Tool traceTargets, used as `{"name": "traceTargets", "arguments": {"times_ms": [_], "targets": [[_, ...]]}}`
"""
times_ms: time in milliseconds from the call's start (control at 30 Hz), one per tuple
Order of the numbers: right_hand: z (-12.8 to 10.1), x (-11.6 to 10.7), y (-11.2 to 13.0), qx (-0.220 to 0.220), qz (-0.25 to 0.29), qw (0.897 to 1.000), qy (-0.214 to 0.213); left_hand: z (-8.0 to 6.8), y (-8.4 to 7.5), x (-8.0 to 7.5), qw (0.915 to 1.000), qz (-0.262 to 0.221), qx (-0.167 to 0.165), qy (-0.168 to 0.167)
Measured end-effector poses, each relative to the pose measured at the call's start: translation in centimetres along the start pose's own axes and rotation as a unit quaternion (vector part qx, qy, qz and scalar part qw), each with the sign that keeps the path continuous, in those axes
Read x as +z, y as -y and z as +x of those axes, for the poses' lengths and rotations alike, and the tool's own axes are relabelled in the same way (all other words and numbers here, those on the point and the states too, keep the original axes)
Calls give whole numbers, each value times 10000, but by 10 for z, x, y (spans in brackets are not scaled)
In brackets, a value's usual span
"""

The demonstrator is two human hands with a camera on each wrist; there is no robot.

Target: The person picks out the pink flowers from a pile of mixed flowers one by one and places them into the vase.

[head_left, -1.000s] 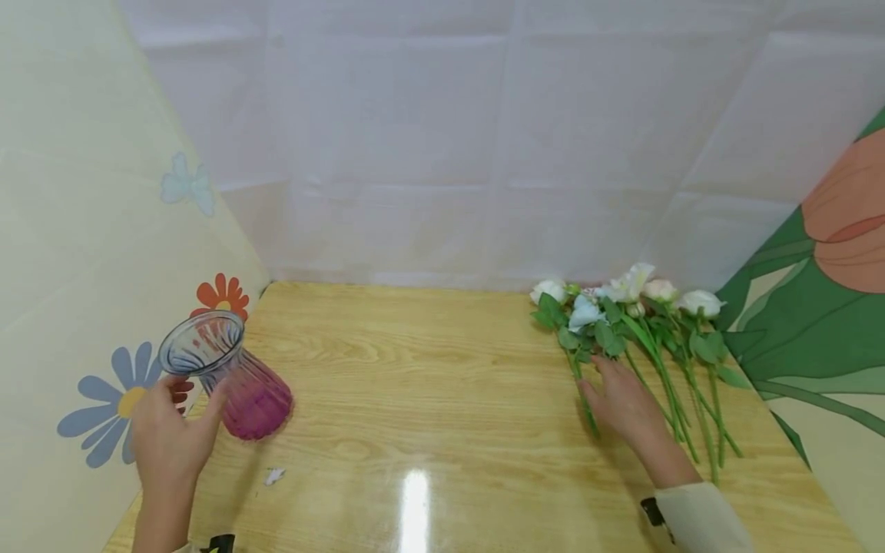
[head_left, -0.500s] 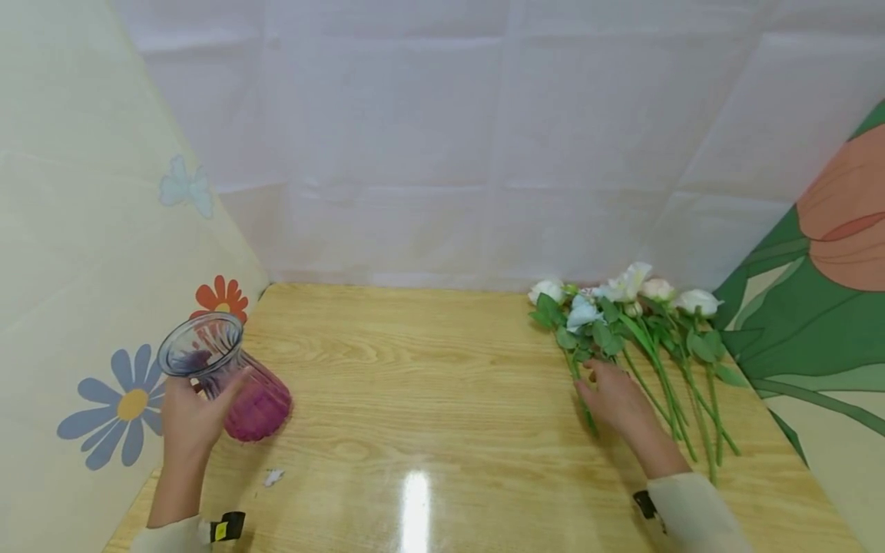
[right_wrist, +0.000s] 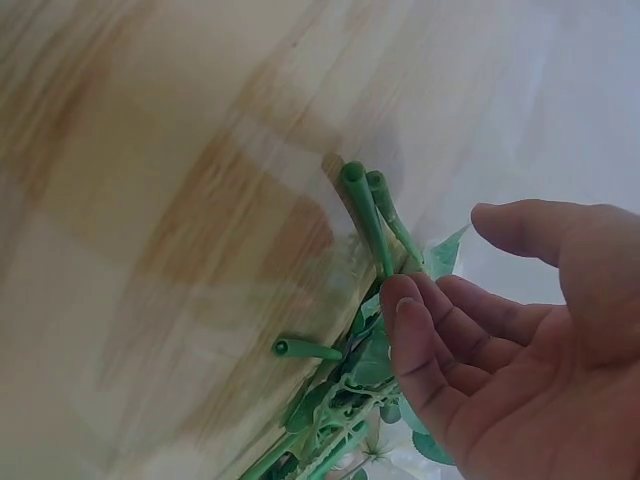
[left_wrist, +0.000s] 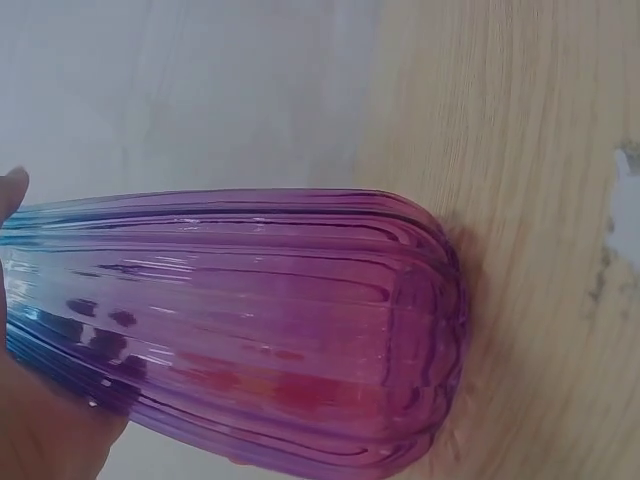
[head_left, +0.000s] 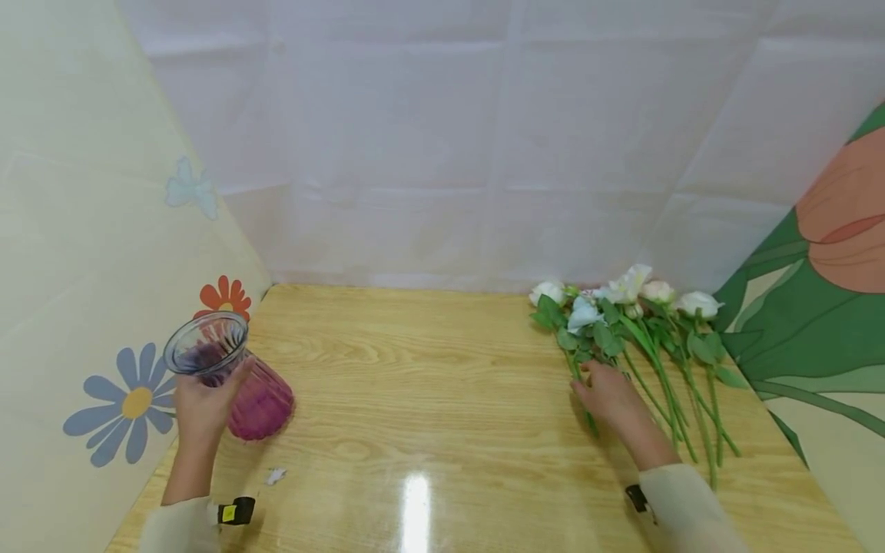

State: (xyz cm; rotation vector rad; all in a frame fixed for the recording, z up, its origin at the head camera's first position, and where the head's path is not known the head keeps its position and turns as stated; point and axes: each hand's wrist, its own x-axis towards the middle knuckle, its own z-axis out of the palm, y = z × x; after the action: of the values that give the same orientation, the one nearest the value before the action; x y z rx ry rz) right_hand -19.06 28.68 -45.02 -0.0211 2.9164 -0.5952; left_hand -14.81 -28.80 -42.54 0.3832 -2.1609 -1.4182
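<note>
At the left of the table, my left hand (head_left: pixel 202 407) grips the neck of a ribbed glass vase (head_left: pixel 264 401), bluish at its flared mouth and magenta toward the base. In the left wrist view the vase (left_wrist: pixel 270 320) stretches away from the hand, its base against or close to the wood. Over on the right, my right hand (head_left: pixel 614 395) is beside the leftmost stems of a pile of artificial flowers (head_left: pixel 601 338). The right wrist view has its thumb held apart and its fingers loosely bent, fingertips by green stems (right_wrist: pixel 368 220); contact there is unclear.
The flowers, with white, pale blue and pale pink heads, lie against the back of the wooden table (head_left: pixel 415 369). A small white scrap (head_left: pixel 275 476) is near the vase. Printed sheets stand at both sides and a pale sheet (head_left: pixel 387 153) behind.
My left hand has moved right and closed around the vase's neck, while the vase stays about where it was. My right hand has shifted slightly back; its thumb and fingers remain by the stems.
</note>
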Motion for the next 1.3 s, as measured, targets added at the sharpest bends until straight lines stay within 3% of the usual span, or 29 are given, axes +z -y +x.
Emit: {"name": "traceTargets", "arguments": {"times_ms": [167, 433, 700, 867, 967, 1300], "targets": [[4, 1, 0, 45, -120, 9999, 42, 1, 2, 3, 9990, -428, 58, -100], [11, 6, -5, 140, -282, 9995, 102, 1, 2, 5, 9999, -84, -127, 16], [12, 9, -6, 231, -255, 9992, 204, -1, 1, 8, 9989, -454, -40, -56], [14, 8, -5, 286, -241, 9988, 304, -3, 2, 11, 9979, -609, -198, 61], [16, 8, -5, 348, -265, 9984, 358, -5, 1, 14, 9981, -538, -271, 151], [19, 5, -4, 395, -377, 9972, 509, -15, -4, 20, 9983, -554, -71, 193]]}}
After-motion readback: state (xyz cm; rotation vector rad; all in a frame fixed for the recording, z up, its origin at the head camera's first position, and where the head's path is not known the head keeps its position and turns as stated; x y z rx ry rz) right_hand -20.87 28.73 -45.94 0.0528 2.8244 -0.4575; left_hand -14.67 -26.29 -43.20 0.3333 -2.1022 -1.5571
